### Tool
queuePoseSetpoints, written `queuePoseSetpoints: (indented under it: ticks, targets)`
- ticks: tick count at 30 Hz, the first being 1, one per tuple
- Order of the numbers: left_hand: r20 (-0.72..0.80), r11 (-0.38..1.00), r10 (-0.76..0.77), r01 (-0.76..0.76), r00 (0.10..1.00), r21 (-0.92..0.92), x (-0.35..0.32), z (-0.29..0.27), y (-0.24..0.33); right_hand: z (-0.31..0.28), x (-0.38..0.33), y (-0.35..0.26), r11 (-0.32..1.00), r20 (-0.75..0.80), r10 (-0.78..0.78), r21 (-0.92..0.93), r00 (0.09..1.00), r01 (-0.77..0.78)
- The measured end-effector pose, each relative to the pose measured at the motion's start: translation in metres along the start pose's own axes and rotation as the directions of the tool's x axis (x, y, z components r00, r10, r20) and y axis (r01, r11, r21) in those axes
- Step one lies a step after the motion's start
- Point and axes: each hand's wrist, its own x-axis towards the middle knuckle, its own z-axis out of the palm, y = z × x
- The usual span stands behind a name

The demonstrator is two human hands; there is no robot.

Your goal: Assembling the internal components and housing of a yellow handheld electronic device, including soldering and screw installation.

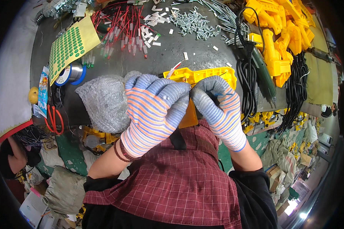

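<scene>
My left hand (153, 105), in a striped grey-fingered glove, is closed with thumb and fingertips pinched together. My right hand (221, 108), gloved alike, pinches close beside it, the fingertips of both almost meeting. Whatever they hold there is too small or hidden to make out. Just beyond and beneath the fingers lies a yellow plastic housing (212, 72), its near part covered by the hands. A short red and white wire piece (174, 70) sticks out at its left end. Against my left hand rests a bundle of clear bubble wrap (103, 103).
Red-wired indicator lamps (128, 34), white pieces (153, 28) and screws (193, 23) lie at the back. To the right are a green electric screwdriver (262, 70), yellow housings (283, 38) and black cables (296, 87). Leftward are a solder spool (70, 73), sticker sheet (72, 45) and red-handled scissors (55, 120).
</scene>
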Motion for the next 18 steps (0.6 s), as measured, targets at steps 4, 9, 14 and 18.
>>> queuePoseSetpoints:
  ticks: [4, 9, 14, 18]
  targets:
    - [0.007, 0.999, -0.038, 0.038, 0.999, -0.038, 0.002, -0.004, 0.003, 0.001, -0.001, -0.003, 0.991, -0.012, -0.080, -0.106, 0.997, 0.079]
    - [0.061, 0.998, -0.009, 0.012, 0.998, -0.054, 0.005, -0.007, 0.001, -0.007, -0.001, -0.001, 0.962, 0.045, -0.125, -0.240, 0.991, 0.132]
    - [0.118, 0.992, -0.069, 0.081, 0.991, -0.096, 0.008, -0.008, 0.002, -0.013, 0.000, 0.009, 0.564, 0.160, -0.569, -0.638, 0.807, 0.524]
    - [0.107, 0.991, -0.083, 0.093, 0.991, -0.096, 0.008, -0.006, 0.004, -0.027, 0.011, 0.019, 0.064, 0.429, -0.720, -0.741, 0.545, 0.669]
